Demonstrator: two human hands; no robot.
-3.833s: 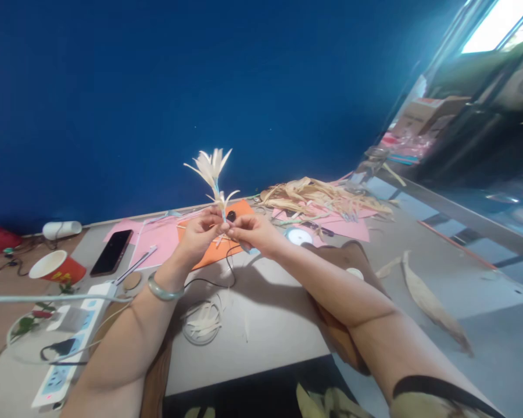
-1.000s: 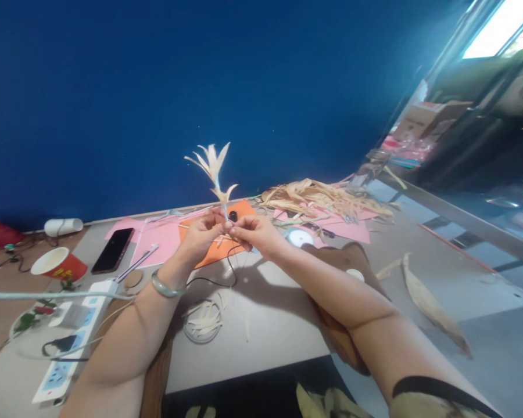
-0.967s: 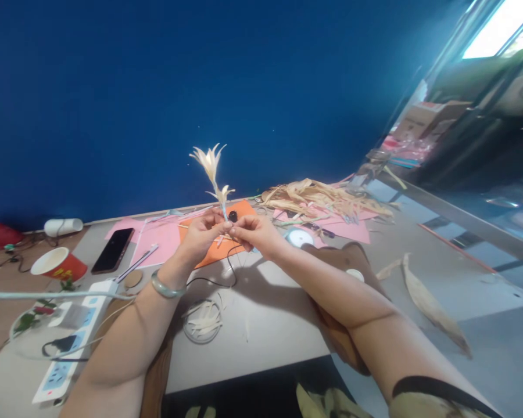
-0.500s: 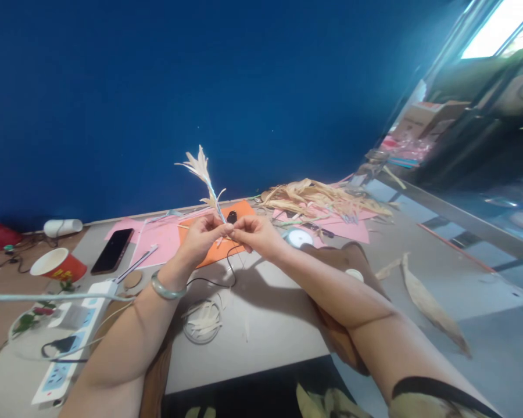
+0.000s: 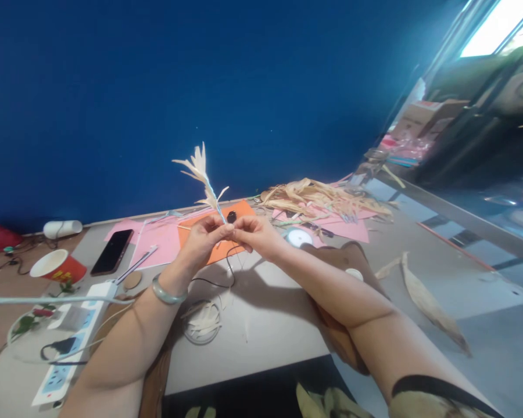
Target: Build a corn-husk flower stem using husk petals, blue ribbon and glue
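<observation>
Blue wall (image 5: 113,87); seemingly pinched husk sprig (image 5: 204,180)

One phone (image 5: 112,251), one paper cup (image 5: 57,266).

left hand (image 5: 203,242), right hand (image 5: 255,234) raised, fingertips pinched together

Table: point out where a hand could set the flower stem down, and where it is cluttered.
Bare grey table lies under the forearms, between the strip coil and brown bag, and right of the dried husk leaf. Crowded: the phone, power strip, and husk pile.
</observation>
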